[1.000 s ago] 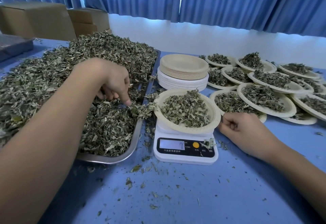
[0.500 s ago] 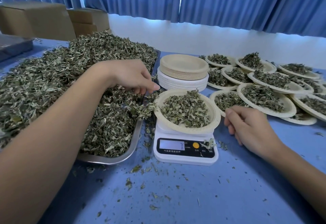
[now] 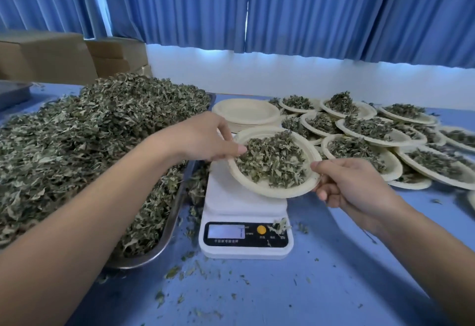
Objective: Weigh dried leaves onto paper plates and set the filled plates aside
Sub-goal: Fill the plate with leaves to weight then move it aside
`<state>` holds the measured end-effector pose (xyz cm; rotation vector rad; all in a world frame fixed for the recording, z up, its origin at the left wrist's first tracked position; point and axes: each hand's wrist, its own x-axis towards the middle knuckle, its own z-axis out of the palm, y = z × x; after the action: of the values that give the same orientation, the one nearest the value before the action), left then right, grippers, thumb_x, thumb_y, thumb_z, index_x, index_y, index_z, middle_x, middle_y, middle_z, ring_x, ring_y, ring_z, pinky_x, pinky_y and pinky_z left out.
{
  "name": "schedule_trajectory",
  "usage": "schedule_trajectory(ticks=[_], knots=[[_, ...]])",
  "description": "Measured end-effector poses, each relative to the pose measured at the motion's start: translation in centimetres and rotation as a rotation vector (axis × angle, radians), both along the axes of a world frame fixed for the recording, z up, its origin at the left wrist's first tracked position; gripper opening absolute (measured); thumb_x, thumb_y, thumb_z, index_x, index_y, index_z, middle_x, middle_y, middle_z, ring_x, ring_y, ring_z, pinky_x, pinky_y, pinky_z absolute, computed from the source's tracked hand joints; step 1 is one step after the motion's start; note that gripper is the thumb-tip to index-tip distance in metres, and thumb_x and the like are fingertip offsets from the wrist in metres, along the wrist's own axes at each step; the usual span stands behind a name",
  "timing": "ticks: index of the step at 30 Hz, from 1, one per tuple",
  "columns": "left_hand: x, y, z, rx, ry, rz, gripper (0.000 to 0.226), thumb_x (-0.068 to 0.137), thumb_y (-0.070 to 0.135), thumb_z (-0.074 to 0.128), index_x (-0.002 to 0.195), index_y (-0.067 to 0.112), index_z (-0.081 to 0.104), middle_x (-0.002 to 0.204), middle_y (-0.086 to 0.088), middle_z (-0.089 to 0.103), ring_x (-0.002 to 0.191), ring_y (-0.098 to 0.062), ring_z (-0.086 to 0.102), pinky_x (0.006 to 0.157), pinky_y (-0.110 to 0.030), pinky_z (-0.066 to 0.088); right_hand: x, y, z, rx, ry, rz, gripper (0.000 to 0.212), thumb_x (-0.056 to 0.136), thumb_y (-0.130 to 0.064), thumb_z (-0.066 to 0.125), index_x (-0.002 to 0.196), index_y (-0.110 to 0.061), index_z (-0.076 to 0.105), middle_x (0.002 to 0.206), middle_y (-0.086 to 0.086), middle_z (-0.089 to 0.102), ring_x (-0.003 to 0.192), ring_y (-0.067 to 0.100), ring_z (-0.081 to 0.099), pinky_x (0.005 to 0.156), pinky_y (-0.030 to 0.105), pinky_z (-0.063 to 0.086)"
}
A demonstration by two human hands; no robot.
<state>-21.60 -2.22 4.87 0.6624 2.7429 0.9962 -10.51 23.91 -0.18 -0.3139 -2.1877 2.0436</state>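
Left hand (image 3: 203,138) and right hand (image 3: 354,184) have lifted plate (image 3: 272,189) off scale (image 3: 231,205)

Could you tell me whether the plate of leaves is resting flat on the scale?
No, lifted and tilted: left hand and right hand grip the plate at its rim, the scale bare beneath.

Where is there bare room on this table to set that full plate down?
Bare table lies in front of the scale, and right of it, before the filled plates; only crumbs there. The leaf tray fills the left; filled plates overlap at back right.
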Motion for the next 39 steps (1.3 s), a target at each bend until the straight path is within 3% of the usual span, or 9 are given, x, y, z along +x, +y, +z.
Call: schedule_trajectory(ticks=[4,8,11,16,24,29,35,39], knots=[[0.1,4.0,0.6,0.239,-0.1,0.042,0.025,0.084,0.027,0.082,0.099,0.012,0.069,0.06,0.001,0.069,0.049,-0.007,0.058,0.043,-0.021,0.038,0.2,3.5,2.4,-0.011,0.014,-0.068,0.024,0.096,-0.008,0.065,0.074,0.002,0.062,0.054,0.012,0.055,0.038,0.015,0.047,0.033,0.021,0.033],[-0.3,9.6,1.6,0.452,-0.335,0.062,0.026,0.087,0.008,0.076,0.109,-0.002,0.067,0.078,-0.011,0.065,0.047,-0.01,0.05,0.041,-0.021,0.029,0.5,7.8,3.6,-0.006,-0.019,-0.146,0.023,0.098,-0.009,0.063,0.077,-0.007,0.055,0.053,0.006,0.05,0.037,0.014,0.05,0.032,0.021,0.035],[-0.5,14.3,1.8,0.518,-0.436,0.056,0.007,0.088,0.006,0.074,0.093,0.005,0.069,0.08,-0.013,0.065,0.045,-0.009,0.052,0.04,-0.02,0.032,0.9,10.7,4.2,0.023,-0.019,-0.212,0.009,0.099,-0.005,0.062,0.092,-0.003,0.057,0.055,0.009,0.051,0.037,0.014,0.053,0.033,0.02,0.039],[-1.5,22.3,1.8,0.514,-0.49,0.052,0.005,0.091,0.005,0.071,0.092,0.0,0.07,0.062,-0.006,0.062,0.045,-0.009,0.054,0.042,-0.019,0.04,1.3,16.9,4.8,0.097,-0.025,-0.372,0.009,0.097,-0.004,0.064,0.101,0.005,0.062,0.05,0.01,0.055,0.038,0.015,0.052,0.034,0.022,0.04],[-3.4,33.7,3.0,0.42,-0.431,-0.024,0.014,0.087,-0.002,0.072,0.101,-0.003,0.068,0.074,-0.01,0.068,0.05,-0.01,0.058,0.043,-0.018,0.045,0.2,26.5,5.2,0.249,-0.088,-0.556,0.017,0.097,-0.003,0.063,0.111,0.008,0.061,0.053,0.017,0.064,0.033,0.016,0.052,0.035,0.022,0.042],[-5.9,40.0,3.8,0.375,-0.362,-0.046,0.011,0.09,-0.003,0.068,0.1,-0.003,0.064,0.077,-0.011,0.066,0.05,-0.01,0.057,0.043,-0.019,0.041,-2.3,32.0,6.5,0.278,-0.093,-0.627,0.02,0.096,-0.001,0.063,0.11,0.014,0.062,0.065,0.021,0.066,0.036,0.016,0.056,0.036,0.021,0.043],[-9.3,45.7,3.9,0.318,-0.326,-0.033,0.007,0.092,-0.004,0.065,0.087,0.0,0.061,0.075,-0.01,0.064,0.039,-0.007,0.054,0.038,-0.016,0.038,-6.5,36.9,7.2,0.29,-0.113,-0.703,0.011,0.097,-0.001,0.062,0.104,0.008,0.062,0.057,0.019,0.061,0.027,0.013,0.049,0.034,0.017,0.04],[-11.0,48.7,3.7,0.283,-0.358,-0.041,0.006,0.093,-0.004,0.063,0.09,0.001,0.061,0.079,-0.009,0.063,0.049,-0.008,0.056,0.039,-0.016,0.039,-8.4,39.4,7.6,0.422,-0.113,-0.742,0.004,0.095,0.002,0.061,0.091,0.004,0.062,0.061,0.021,0.062,0.03,0.014,0.053,0.034,0.02,0.042]])
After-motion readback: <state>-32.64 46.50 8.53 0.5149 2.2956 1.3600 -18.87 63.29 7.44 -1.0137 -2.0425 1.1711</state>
